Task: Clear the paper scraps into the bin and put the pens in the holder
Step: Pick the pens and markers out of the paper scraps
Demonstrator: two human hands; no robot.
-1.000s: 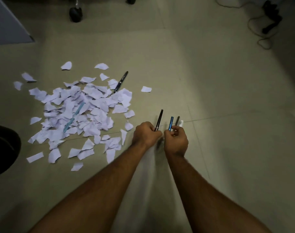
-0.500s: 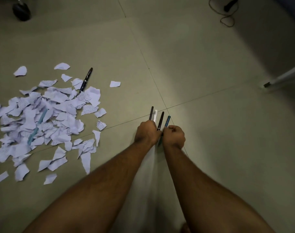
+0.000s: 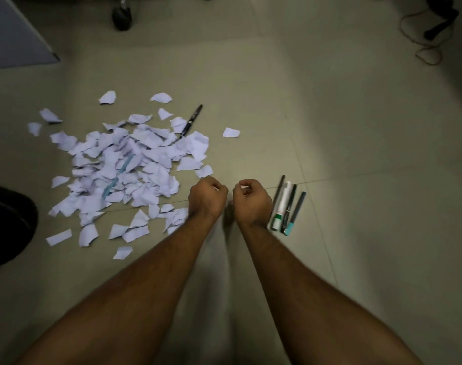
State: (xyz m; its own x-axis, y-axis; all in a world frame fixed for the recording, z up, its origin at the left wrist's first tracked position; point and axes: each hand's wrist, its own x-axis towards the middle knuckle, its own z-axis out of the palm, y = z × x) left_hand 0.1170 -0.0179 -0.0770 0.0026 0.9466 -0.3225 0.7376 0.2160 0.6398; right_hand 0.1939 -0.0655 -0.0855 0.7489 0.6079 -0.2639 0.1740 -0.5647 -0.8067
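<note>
Four pens (image 3: 286,205) lie side by side on the floor (image 3: 356,127) just right of the right hand (image 3: 252,201), long axes running near to far, tilted slightly right. Both hands are loosely curled and hold nothing; the left hand (image 3: 207,198) borders the paper scraps (image 3: 124,169), where a black pen (image 3: 191,121) and a blue pen (image 3: 118,175) point far-right.
</note>
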